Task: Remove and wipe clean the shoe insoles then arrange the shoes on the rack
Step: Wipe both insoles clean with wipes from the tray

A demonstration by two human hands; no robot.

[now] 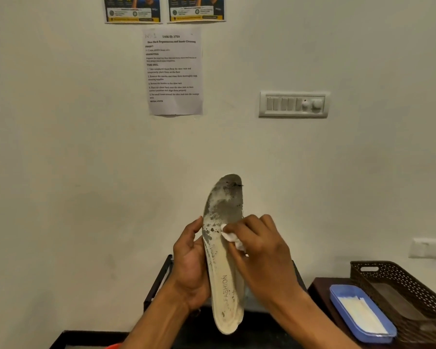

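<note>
A worn cream insole with grey stains at its toe end and the word FASHION near the heel stands upright in front of the wall. My left hand grips its left edge around the middle. My right hand presses a small white wipe against the insole's upper half. No shoes are in view. The black shoe rack shows only as a frame behind and below my hands.
A blue tray holding white wipes sits on a dark side table at the lower right, next to a brown perforated basket. On the wall hang a task sheet, a switch panel and a socket.
</note>
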